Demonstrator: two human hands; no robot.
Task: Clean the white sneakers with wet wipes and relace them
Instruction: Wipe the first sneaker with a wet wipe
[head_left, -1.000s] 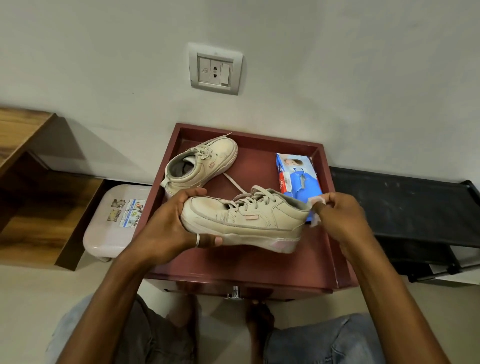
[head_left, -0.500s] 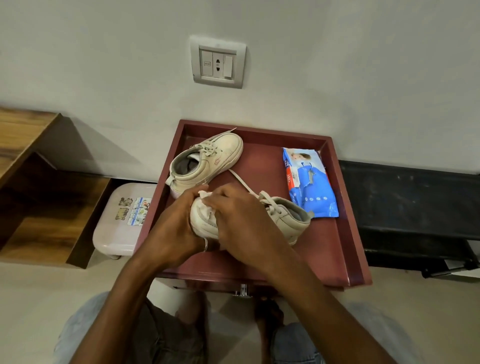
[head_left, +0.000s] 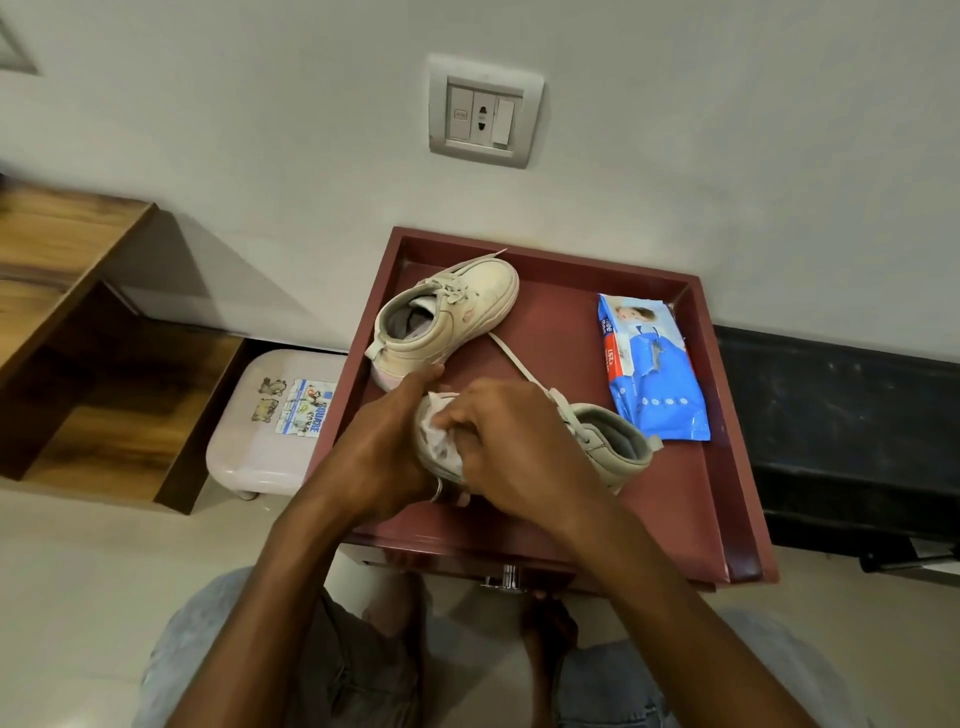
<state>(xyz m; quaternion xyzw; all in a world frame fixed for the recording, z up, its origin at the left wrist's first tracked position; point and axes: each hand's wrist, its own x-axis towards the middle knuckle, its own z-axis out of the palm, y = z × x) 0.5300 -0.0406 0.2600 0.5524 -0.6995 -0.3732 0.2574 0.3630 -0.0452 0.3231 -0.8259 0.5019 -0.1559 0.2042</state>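
sneaker (head_left: 608, 449) toe in left hand (head_left: 379, 457) grip | wipe (head_left: 441, 441) under right hand (head_left: 514, 447), apparently pinched

Matt leather-look sneakers (head_left: 447, 312); glossy blue plastic wipes pack (head_left: 652, 369) at three o'clock; smooth maroon tray (head_left: 675, 499); grained wood shelf (head_left: 78, 332).

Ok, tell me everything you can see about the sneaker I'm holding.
The held sneaker is off-white, leather-looking, with a grey lining and threaded laces. It lies toe left, heel right, over the red tray. The left hand grips its toe, while the right hand holds a crumpled white wipe against the toe. One loose lace trails toward the wall.
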